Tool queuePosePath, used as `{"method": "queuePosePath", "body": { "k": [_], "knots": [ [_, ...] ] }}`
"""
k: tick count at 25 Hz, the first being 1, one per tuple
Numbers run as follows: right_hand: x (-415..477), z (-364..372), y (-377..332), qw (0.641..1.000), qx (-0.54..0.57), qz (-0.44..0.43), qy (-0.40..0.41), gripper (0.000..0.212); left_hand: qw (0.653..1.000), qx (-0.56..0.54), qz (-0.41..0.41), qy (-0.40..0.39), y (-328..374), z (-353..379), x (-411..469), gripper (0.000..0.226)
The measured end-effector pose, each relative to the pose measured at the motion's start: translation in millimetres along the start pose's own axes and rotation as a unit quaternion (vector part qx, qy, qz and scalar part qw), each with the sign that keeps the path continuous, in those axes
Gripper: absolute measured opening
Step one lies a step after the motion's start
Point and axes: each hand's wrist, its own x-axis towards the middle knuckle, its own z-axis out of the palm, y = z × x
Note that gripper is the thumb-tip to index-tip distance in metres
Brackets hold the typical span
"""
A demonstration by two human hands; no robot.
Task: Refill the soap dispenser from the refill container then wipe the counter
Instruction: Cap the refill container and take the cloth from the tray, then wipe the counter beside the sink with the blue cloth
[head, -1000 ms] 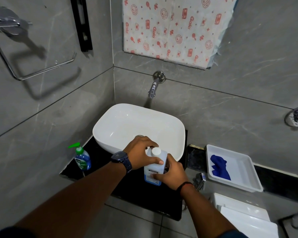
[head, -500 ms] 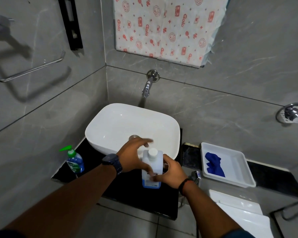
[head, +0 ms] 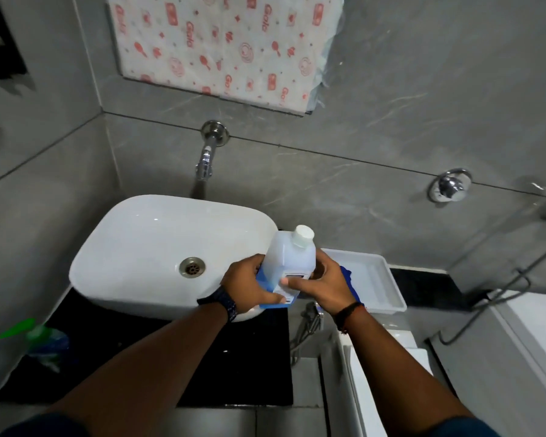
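Observation:
The refill container, a translucent white bottle with a white cap and a blue base, is held up in the air above the right end of the basin, tilted to the right. My left hand grips its lower left side and base. My right hand holds its right side, thumb across the label. The soap dispenser, a blue bottle with a green pump, stands blurred on the black counter at the far left. A blue cloth lies in the white tray, mostly hidden behind my right hand.
A white basin sits on the counter under a wall tap. A chrome valve is on the right wall. A hose fitting hangs below the tray. A white toilet tank is at the lower right.
Both hands have lifted the refill container off the counter and carried it up and to the right, tilting it. The view has shifted right, putting the dispenser near the left edge.

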Motion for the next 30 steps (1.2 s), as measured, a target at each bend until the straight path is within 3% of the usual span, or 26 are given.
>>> {"method": "queuePosePath", "body": {
  "k": [5, 9, 13, 19, 25, 30],
  "knots": [
    [27, -37, 12, 0.976, -0.093, -0.029, 0.194, 0.080, 0.999, -0.010, 0.040, -0.027, 23, 62, 67, 0.070],
    [65, -105, 58, 0.952, -0.136, -0.020, 0.273, 0.075, 0.991, 0.051, 0.110, -0.066, 37, 132, 127, 0.106],
    [119, -193, 133, 0.945, -0.163, 0.010, 0.284, 0.080, 0.982, 0.158, 0.072, -0.072, 26, 207, 208, 0.121],
    [189, -291, 248, 0.937, -0.170, 0.045, 0.303, 0.076, 0.974, 0.204, 0.011, -0.098, -45, 297, 279, 0.111],
    [233, -320, 332, 0.938, -0.176, 0.066, 0.293, 0.078, 0.922, 0.362, 0.007, -0.139, -107, 331, 304, 0.126],
    [247, -322, 374, 0.933, -0.179, 0.065, 0.306, 0.083, 0.914, 0.377, 0.005, -0.147, -141, 341, 310, 0.129]
  ]
}}
